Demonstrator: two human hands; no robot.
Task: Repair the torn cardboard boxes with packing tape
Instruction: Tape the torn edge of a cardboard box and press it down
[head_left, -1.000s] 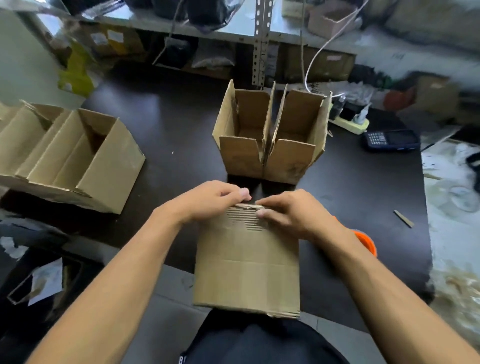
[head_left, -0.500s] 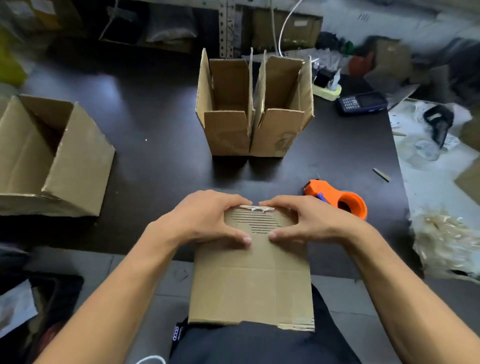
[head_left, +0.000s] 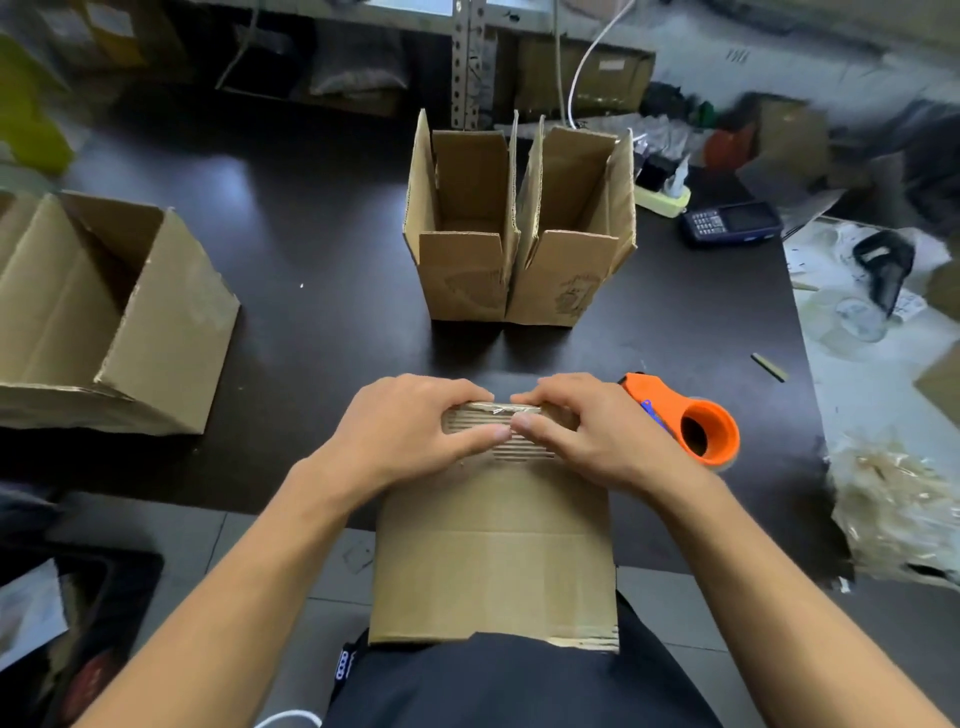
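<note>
- Cardboard of the torn box lies flat at lower centre of the frame, its near end at the person's lap and its far, stripped edge resting on the dark worktop.
- Both hands meet at that far edge: the left hand and the right hand curl over it, thumbs pressing a glossy strip of packing tape along the rip.
- That edge runs left to right, so smoothing would likely go outward from the centre.
- An orange tape dispenser sits just right of the right hand, the nearer one.
- Two upright open boxes stand touching at upper centre; nothing shows inside them.
- Another open box lies on its side at left.
</note>
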